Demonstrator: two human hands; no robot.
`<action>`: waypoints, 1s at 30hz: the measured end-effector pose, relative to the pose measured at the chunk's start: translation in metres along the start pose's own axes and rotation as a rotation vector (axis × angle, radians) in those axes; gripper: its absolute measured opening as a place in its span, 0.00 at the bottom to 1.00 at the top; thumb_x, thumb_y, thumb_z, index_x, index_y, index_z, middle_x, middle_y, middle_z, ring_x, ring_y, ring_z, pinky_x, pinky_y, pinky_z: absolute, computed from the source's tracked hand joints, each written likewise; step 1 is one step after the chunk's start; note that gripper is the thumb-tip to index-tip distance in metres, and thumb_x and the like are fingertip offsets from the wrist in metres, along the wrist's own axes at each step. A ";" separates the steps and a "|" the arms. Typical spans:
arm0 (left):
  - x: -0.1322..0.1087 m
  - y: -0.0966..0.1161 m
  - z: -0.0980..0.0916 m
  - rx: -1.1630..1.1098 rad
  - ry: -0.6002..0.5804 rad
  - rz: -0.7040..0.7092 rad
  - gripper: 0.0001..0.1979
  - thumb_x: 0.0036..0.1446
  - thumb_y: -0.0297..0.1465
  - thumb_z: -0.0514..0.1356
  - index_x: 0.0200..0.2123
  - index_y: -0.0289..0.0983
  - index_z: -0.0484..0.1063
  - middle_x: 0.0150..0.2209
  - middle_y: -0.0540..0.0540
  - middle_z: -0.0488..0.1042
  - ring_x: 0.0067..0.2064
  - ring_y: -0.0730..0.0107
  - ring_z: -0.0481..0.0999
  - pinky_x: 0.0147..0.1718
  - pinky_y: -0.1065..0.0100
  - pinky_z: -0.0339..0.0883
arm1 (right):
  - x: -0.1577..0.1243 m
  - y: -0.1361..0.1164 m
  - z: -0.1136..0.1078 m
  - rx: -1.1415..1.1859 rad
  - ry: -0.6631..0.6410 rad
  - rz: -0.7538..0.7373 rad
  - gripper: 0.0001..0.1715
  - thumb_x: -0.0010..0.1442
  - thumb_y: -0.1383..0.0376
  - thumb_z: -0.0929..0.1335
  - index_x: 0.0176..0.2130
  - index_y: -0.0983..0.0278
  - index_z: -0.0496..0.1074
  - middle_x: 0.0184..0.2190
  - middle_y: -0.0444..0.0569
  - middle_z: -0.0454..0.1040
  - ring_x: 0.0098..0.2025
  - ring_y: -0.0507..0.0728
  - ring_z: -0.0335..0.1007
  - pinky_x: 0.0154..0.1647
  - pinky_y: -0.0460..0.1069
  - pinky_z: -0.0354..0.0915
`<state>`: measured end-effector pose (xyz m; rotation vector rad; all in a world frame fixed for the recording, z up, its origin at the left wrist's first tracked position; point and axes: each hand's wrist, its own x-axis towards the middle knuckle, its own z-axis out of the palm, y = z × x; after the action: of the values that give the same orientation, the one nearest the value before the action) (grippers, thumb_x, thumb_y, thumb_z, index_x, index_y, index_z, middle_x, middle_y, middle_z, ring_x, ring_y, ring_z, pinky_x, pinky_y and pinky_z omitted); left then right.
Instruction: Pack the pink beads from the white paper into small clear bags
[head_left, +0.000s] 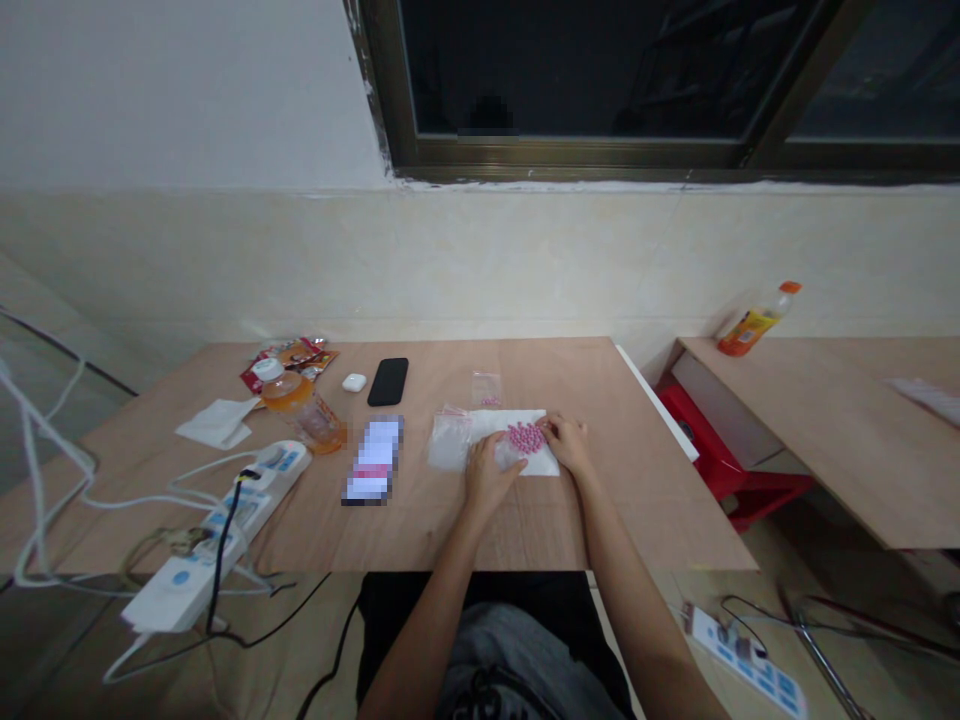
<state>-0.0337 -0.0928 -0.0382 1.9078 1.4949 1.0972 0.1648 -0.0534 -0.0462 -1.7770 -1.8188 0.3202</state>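
Observation:
A heap of small pink beads (526, 437) lies on a white sheet (517, 420) on the wooden table (375, 530). My left hand (487, 472) rests on the sheet just left of the heap, its fingers bent toward the beads. Just right of the heap, my right hand (566, 441) has its fingertips drawn together at the heap's edge; what they pinch is too small to see. A clear plastic bag (450, 440) lies under the sheet's left end. A small clear bag with pink bits (487, 389) sits behind it.
Left of the hands lie a blurred phone (373, 460), a black phone (388, 381), a white earbud case (354, 382), an orange drink bottle (300, 405), snack wrappers (296, 358), a tissue (217, 422) and a power strip (225, 520) with cables. A second table (840, 430) at right holds another bottle (757, 320).

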 end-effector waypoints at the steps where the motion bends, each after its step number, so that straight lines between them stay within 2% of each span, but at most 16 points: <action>1: 0.000 0.000 0.000 -0.001 0.000 0.001 0.26 0.47 0.34 0.68 0.51 0.41 0.67 0.50 0.45 0.73 0.52 0.58 0.70 0.52 0.58 0.63 | 0.000 -0.001 0.000 0.000 -0.001 0.000 0.13 0.61 0.65 0.62 0.38 0.58 0.76 0.42 0.49 0.76 0.48 0.60 0.66 0.49 0.55 0.50; 10: 0.000 -0.001 0.000 -0.010 0.004 0.013 0.27 0.47 0.34 0.68 0.51 0.40 0.67 0.50 0.44 0.73 0.52 0.59 0.70 0.52 0.58 0.63 | 0.000 -0.002 -0.001 -0.003 0.005 0.010 0.12 0.62 0.65 0.62 0.37 0.59 0.75 0.41 0.49 0.76 0.46 0.60 0.66 0.46 0.54 0.50; 15: 0.000 0.001 0.000 -0.005 -0.004 0.001 0.27 0.47 0.33 0.68 0.51 0.40 0.67 0.50 0.44 0.73 0.53 0.59 0.70 0.53 0.57 0.63 | -0.001 0.001 0.000 -0.009 -0.008 -0.010 0.13 0.63 0.63 0.62 0.41 0.57 0.75 0.43 0.48 0.75 0.48 0.60 0.66 0.47 0.54 0.50; 22: 0.000 0.001 -0.001 -0.020 -0.003 -0.003 0.27 0.47 0.33 0.68 0.51 0.40 0.67 0.50 0.44 0.73 0.53 0.59 0.70 0.53 0.57 0.63 | 0.000 -0.001 -0.001 0.011 -0.013 0.005 0.12 0.62 0.62 0.63 0.39 0.57 0.76 0.43 0.50 0.76 0.48 0.61 0.65 0.49 0.56 0.50; 26: -0.001 -0.001 0.001 -0.018 0.009 0.012 0.27 0.47 0.34 0.68 0.51 0.40 0.67 0.50 0.44 0.73 0.52 0.60 0.69 0.52 0.58 0.63 | -0.002 -0.002 -0.002 0.071 0.042 0.013 0.13 0.62 0.60 0.63 0.38 0.59 0.76 0.41 0.50 0.76 0.46 0.61 0.66 0.49 0.56 0.51; 30: -0.001 -0.003 0.002 -0.021 0.012 0.018 0.27 0.47 0.34 0.68 0.51 0.40 0.67 0.50 0.44 0.73 0.52 0.60 0.69 0.53 0.58 0.62 | -0.005 -0.008 -0.003 0.215 0.046 -0.003 0.14 0.61 0.55 0.64 0.37 0.60 0.76 0.37 0.49 0.76 0.39 0.58 0.68 0.46 0.54 0.55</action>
<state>-0.0341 -0.0924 -0.0418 1.9070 1.4698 1.1299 0.1593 -0.0598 -0.0403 -1.6201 -1.6867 0.4515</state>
